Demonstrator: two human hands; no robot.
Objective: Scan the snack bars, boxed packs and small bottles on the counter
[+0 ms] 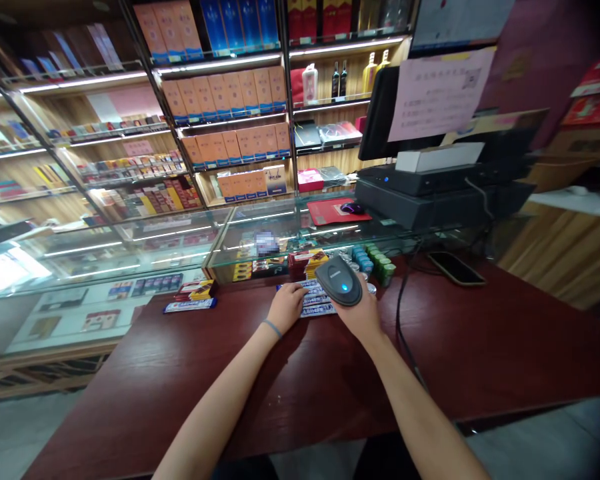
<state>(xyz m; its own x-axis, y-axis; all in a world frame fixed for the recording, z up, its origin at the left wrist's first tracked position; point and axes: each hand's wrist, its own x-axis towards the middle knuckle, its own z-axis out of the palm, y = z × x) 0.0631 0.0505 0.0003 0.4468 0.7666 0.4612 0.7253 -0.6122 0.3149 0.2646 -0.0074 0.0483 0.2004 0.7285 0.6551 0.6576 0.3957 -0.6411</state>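
In the head view, my right hand (363, 317) has its fingers wrapped around a dark grey scanner (336, 277), its blue light lit, above a glossy red-brown tabletop (300, 393). Just left of the scanner, my left hand (287, 305) has its fingers bent over a row of blue-and-white packets (317, 309); I cannot tell whether they grip or merely rest. The packets lie on the tabletop, partly hidden beneath the scanner. Behind the scanner, to its left, are red and yellow packs (316, 261); to its right, near it, stand blue cylinders (361, 258) and green cylinders (381, 263). Farther right of the scanner lies a dark phone (457, 268). Well left of it, a separate blue-and-white packet (190, 305) lies beside yellow packs (203, 289).
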